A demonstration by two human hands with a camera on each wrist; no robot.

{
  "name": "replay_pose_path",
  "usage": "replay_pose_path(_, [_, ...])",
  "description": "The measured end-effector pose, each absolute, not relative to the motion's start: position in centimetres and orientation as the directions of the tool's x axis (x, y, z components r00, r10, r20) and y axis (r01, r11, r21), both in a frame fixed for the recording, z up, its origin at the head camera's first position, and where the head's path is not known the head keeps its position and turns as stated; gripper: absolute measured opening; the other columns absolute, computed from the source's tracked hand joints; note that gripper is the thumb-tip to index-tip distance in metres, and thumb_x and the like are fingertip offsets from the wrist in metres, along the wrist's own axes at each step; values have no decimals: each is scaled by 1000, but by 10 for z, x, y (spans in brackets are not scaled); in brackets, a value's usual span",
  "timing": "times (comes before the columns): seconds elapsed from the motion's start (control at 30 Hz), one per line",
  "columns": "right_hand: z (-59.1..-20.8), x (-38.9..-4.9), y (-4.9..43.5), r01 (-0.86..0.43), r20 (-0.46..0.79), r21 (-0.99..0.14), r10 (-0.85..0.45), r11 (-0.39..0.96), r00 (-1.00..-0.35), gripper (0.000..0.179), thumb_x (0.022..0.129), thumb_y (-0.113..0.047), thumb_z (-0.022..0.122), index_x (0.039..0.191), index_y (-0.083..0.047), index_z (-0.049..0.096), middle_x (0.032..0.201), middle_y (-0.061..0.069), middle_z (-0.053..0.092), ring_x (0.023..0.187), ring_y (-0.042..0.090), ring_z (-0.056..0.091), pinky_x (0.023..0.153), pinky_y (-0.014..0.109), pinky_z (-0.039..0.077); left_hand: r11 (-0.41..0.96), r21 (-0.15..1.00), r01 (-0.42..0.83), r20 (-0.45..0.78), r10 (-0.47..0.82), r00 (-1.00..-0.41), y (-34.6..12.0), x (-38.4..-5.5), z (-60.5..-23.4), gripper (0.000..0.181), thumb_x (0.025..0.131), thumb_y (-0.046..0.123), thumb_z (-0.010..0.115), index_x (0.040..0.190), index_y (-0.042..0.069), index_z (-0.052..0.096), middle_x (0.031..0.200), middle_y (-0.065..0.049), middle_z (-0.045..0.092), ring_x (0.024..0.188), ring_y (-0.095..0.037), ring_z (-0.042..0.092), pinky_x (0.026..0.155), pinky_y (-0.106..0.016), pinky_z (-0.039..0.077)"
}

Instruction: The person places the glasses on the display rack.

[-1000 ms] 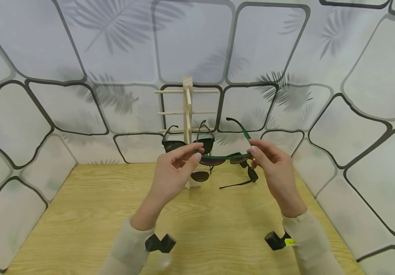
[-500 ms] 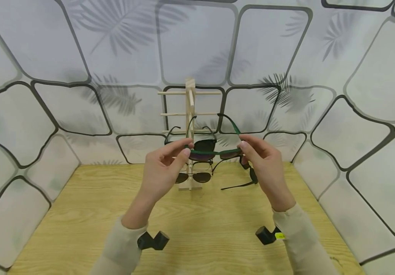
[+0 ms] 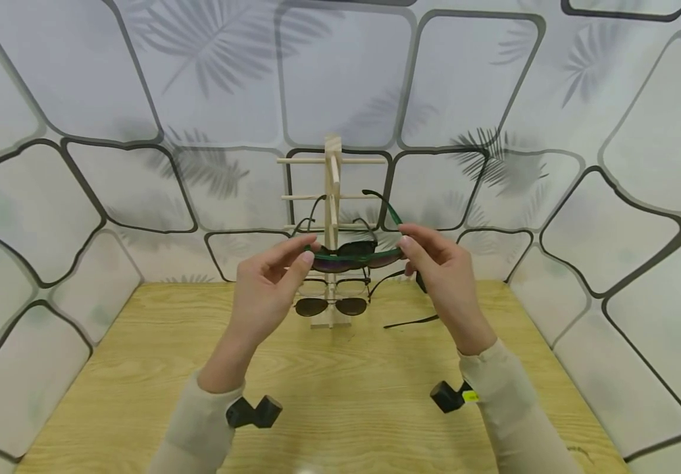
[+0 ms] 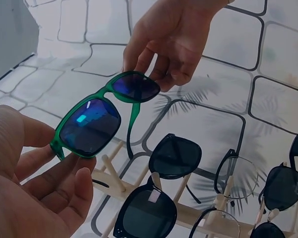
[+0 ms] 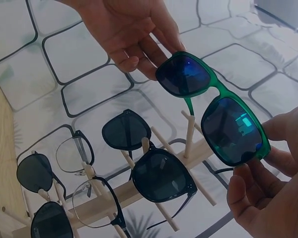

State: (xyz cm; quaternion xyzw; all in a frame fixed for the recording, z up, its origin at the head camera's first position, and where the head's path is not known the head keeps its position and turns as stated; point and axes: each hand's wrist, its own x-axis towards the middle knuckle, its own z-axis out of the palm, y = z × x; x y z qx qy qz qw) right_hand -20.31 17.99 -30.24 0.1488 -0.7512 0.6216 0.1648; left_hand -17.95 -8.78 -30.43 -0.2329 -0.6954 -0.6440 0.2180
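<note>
Green-framed sunglasses (image 4: 92,126) with bluish mirrored lenses are held level between both hands, in front of a wooden eyewear rack (image 3: 332,178). My left hand (image 3: 264,289) pinches one end of the frame, and my right hand (image 3: 443,280) pinches the other; the temples stretch away toward the rack. Below the green pair, the rack carries black sunglasses (image 5: 161,173), clear-lensed glasses (image 5: 95,202) and dark-lensed sunglasses (image 3: 312,307) on its lower pegs. In the head view, the green pair partly covers the black sunglasses.
Another dark pair of glasses (image 3: 411,322) lies on the wooden table (image 3: 316,382) right of the rack, partly behind my right hand. The rack's upper pegs (image 3: 364,160) bear no glasses. Patterned walls (image 3: 340,79) enclose the table at the back and sides.
Both hands have moved left with the green sunglasses, from right of the rack to in front of it. The lower sunglasses on the rack have come into fuller view.
</note>
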Motion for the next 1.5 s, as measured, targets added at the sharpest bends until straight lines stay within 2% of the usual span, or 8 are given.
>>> replay_pose_path(0.07, [-302, -203, 179, -424, 427, -887, -22, 184, -904, 31, 106, -30, 67, 134, -17, 72, 101, -9, 72, 76, 19, 63, 72, 27, 56, 63, 795, 603, 602, 38, -797, -89, -180, -304, 30, 102, 0, 66, 131, -2, 73, 119, -22, 76, 68, -4, 58, 58, -19, 43])
replay_pose_path(0.2, [-301, -204, 178, -421, 424, -888, -25, 187, -905, 31, 106, -31, 66, 134, -18, 72, 101, -9, 72, 76, 16, 64, 69, 27, 55, 68, 795, 602, 602, 32, -798, -90, -181, -303, 30, 101, 0, 66, 130, -3, 73, 120, -23, 76, 79, -4, 66, 60, -19, 44])
replay_pose_path(0.37, [-299, -205, 175, -425, 426, -890, -29, 167, -904, 30, 106, -29, 67, 133, -18, 73, 99, -8, 71, 77, 21, 65, 58, 25, 49, 67, 793, 606, 605, 31, -795, -92, -183, -302, 30, 101, -1, 65, 131, -2, 73, 119, -23, 76, 58, -3, 51, 50, -20, 36])
replay_pose_path(0.47, [-298, -206, 173, -427, 427, -891, -34, 156, -904, 30, 106, -27, 67, 133, -16, 73, 98, -8, 71, 76, 21, 65, 59, 26, 51, 76, 789, 610, 609, 29, -792, -94, -184, -301, 31, 102, -1, 65, 131, -1, 73, 119, -23, 76, 52, -5, 41, 48, -21, 34])
replay_pose_path(0.63, [-297, -208, 170, -431, 431, -887, -40, 164, -901, 32, 106, -27, 68, 134, -14, 72, 98, -8, 72, 74, 18, 64, 73, 33, 59, 91, 784, 614, 614, 37, -789, -97, -187, -299, 31, 102, -1, 64, 132, -3, 71, 119, -24, 75, 60, -6, 49, 54, -20, 40])
replay_pose_path(0.87, [-296, -211, 168, -429, 425, -890, -58, 154, -903, 37, 107, -26, 66, 139, -7, 69, 101, -8, 72, 77, 14, 64, 75, 32, 59, 127, 799, 588, 590, 26, -807, -99, -190, -297, 31, 104, 2, 63, 134, 1, 72, 120, -22, 76, 77, -3, 64, 66, -19, 55])
replay_pose_path(1.27, [-294, -215, 164, -414, 407, -900, -76, 135, -910, 41, 107, -26, 66, 144, -8, 65, 102, -5, 71, 76, 15, 63, 76, 30, 58, 154, 814, 559, 568, -14, -823, -101, -197, -295, 31, 105, 6, 63, 134, 1, 72, 121, -21, 77, 79, 0, 68, 65, -19, 55])
replay_pose_path(1.5, [-292, -218, 162, -412, 405, -903, -76, 121, -911, 42, 105, -25, 67, 144, -9, 64, 106, -5, 71, 75, 15, 62, 77, 30, 56, 196, 814, 547, 561, -18, -828, -102, -202, -294, 31, 106, 11, 63, 135, 5, 72, 122, -20, 77, 85, -9, 72, 67, -18, 57])
